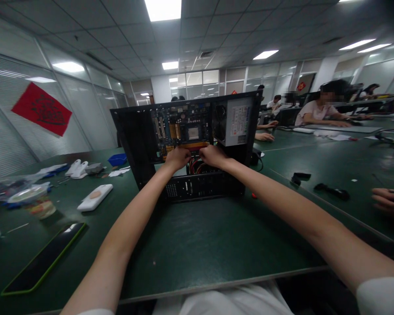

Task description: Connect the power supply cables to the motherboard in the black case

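Note:
A black computer case stands on the table with its side off, the motherboard facing me. Both my hands reach into it. My left hand is closed at the left end of a red memory module along the board's lower edge. At the module's right end my right hand is closed too, fingertips pressed in. The fingers partly cover the module, so how far it sits in its slot cannot be seen. Red and black cables hang just below. A power supply fills the case's upper right.
Left on the green table lie a phone, a white power bank, a blue tray and a plastic cup. Black straps lie right. Another person's hand rests at the right edge. More people sit behind.

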A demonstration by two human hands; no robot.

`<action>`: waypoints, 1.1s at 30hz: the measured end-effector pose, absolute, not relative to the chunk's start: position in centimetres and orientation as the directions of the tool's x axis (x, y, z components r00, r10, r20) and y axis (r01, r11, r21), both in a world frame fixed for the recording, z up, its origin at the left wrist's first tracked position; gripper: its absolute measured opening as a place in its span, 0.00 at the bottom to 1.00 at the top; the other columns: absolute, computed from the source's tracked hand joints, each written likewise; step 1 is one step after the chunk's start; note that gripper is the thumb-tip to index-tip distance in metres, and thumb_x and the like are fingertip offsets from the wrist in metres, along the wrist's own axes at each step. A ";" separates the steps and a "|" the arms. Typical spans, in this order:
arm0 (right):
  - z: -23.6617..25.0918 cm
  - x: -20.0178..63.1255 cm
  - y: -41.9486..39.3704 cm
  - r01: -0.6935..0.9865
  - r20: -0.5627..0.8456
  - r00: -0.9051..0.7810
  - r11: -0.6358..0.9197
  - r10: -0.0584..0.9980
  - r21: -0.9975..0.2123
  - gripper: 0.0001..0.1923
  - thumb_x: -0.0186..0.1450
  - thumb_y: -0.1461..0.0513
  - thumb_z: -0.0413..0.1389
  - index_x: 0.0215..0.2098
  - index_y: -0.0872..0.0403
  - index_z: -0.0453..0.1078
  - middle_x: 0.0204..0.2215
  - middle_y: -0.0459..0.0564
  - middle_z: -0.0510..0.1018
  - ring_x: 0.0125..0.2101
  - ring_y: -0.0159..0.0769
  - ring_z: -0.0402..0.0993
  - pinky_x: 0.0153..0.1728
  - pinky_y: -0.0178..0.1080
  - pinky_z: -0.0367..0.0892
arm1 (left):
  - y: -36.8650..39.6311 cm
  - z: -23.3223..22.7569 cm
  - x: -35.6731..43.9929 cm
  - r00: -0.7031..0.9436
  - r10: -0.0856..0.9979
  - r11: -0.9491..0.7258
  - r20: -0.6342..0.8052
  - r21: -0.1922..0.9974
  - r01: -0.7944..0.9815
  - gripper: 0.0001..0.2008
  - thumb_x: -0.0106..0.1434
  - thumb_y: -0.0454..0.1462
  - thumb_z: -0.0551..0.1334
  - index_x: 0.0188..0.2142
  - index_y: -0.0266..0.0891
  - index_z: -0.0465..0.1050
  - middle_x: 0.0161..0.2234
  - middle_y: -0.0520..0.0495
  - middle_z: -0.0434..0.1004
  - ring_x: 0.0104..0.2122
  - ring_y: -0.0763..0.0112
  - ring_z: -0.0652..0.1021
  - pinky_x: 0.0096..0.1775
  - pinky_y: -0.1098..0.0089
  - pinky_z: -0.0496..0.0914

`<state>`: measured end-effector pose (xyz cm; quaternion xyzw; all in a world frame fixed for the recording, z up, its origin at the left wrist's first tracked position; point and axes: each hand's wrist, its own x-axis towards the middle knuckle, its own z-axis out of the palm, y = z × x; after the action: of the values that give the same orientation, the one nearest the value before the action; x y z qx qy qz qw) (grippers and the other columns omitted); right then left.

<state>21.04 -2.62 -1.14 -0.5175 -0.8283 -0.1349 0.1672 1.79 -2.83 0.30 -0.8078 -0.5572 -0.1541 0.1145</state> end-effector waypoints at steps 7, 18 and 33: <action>-1.1 20.9 -2.6 0.911 0.413 -0.395 0.406 0.821 0.064 0.18 0.71 0.64 0.50 0.48 0.58 0.81 0.45 0.65 0.84 0.46 0.50 0.81 0.44 0.41 0.70 | -2.3 0.1 1.8 0.333 0.862 -0.358 0.382 -0.005 0.934 0.13 0.68 0.40 0.61 0.47 0.46 0.83 0.47 0.45 0.84 0.48 0.55 0.81 0.46 0.63 0.74; -0.9 21.1 -2.6 0.913 0.407 -0.392 0.403 0.825 0.063 0.15 0.70 0.64 0.52 0.47 0.54 0.80 0.47 0.58 0.84 0.46 0.46 0.80 0.41 0.38 0.68 | -1.5 0.2 1.8 0.353 0.850 -0.375 0.391 -0.020 0.927 0.12 0.66 0.41 0.62 0.44 0.47 0.84 0.45 0.47 0.85 0.47 0.55 0.82 0.46 0.63 0.74; -1.1 23.2 -7.4 0.885 0.502 -0.465 0.392 0.729 0.251 0.24 0.78 0.55 0.42 0.46 0.59 0.77 0.41 0.62 0.84 0.38 0.45 0.81 0.32 0.39 0.62 | -7.1 -0.2 2.2 0.537 0.674 -0.592 0.506 -0.063 0.803 0.20 0.76 0.45 0.53 0.42 0.38 0.83 0.38 0.40 0.85 0.38 0.58 0.83 0.38 0.66 0.71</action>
<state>23.23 -7.36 -1.09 -0.4925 -0.8193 -0.2477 0.1573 2.20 -7.06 -0.20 -0.8645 -0.4273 -0.2209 0.1456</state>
